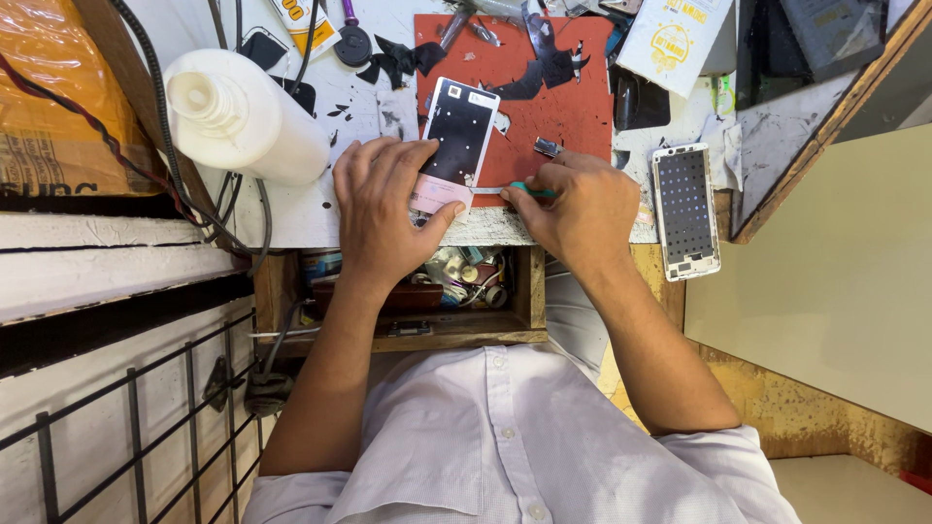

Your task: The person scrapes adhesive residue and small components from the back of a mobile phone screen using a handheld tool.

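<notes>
A phone frame is pressed flat on the counter by the spread left hand, while a thin green tool is pinched in the curled right hand.

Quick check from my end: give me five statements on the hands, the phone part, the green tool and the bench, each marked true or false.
1. The left hand presses a phone panel onto the red mat. True.
2. The right hand holds a hammer. False: it grips a slim green tool whose tip points at the panel's lower edge.
3. A second phone frame lies to the right of the right hand. True.
4. The white plastic bottle stands upright on the red mat. False: it lies on its side on the bench, off the mat, beside the left hand.
5. The drawer under the bench edge is closed. False: it is pulled open, with small parts inside.
</notes>
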